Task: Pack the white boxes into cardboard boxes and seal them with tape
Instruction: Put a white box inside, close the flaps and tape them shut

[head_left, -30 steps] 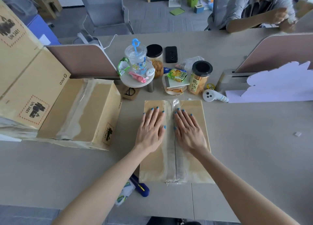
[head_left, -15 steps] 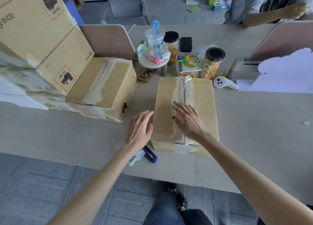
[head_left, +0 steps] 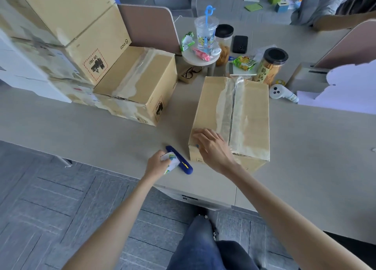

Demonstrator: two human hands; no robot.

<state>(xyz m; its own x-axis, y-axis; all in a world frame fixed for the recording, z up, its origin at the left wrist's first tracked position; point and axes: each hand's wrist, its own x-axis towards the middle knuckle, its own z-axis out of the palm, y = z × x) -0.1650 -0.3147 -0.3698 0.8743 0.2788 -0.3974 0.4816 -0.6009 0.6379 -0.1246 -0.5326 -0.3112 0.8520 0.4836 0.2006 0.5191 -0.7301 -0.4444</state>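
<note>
- A stack of large cardboard boxes (head_left: 67, 15) fills the far left of the table (head_left: 81, 127), the lower 1 stamped with a red dashed label
- Just right of the stack sits a smaller sealed box (head_left: 140, 80), clear tape running along its top seam, with a pink divider panel (head_left: 150, 25) standing behind it
- Near the table's front edge the left hand (head_left: 157, 165) is curled around a white printed packet (head_left: 172, 164), which lies against a blue utility knife (head_left: 180, 161) resting flat on the table
- The right hand (head_left: 211, 147) grasps the near left corner of the taped box (head_left: 250, 115), fingers bent over the top and the thumb on the side below
- That taped box stands in the middle of the table, its flaps closed and a strip of clear tape (head_left: 232, 111) covering the centre seam from far edge to near edge
- Behind it a small round stand (head_left: 200, 59) carries a clear cup (head_left: 205, 34) with a blue straw and some snack wrappers, with a pair of glasses (head_left: 191, 72) at its foot
- Further right lie a black phone (head_left: 240, 44), a black-lidded snack jar (head_left: 271, 66) and a white controller (head_left: 282, 92), the last just beside the taped box's far right corner
- At the top right a second person (head_left: 325, 7) in a grey shirt sits across the table
</note>
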